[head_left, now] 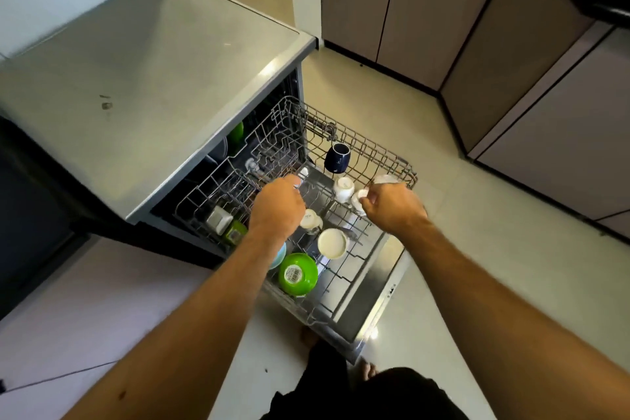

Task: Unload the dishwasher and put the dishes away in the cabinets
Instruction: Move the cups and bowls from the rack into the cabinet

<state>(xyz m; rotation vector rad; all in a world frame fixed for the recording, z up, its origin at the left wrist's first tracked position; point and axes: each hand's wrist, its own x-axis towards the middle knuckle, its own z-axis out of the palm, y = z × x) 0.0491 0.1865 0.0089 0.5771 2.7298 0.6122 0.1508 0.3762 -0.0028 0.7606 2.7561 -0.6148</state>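
The dishwasher's upper wire rack (392, 160) is pulled out over the open door (381, 290). It holds a navy mug (336, 157), small white cups (343, 188), a white bowl (332, 244), a green bowl (298, 273) and a pale blue bowl (280, 254). My left hand (278, 206) is over the rack's middle, its fingers curled round a clear glass (299, 181) that it mostly hides. My right hand (393, 208) is at the rack's right side. It grips a pale, see-through glass (387, 179), with another white cup (359, 198) beside the thumb.
The dishwasher's grey top (153, 78) stretches to the left. A green plate (236, 135) shows in the lower rack inside. A square grey container (219, 219) sits at the rack's left. Brown cabinets (409, 3) line the back and right. Pale floor (477, 249) surrounds the door.
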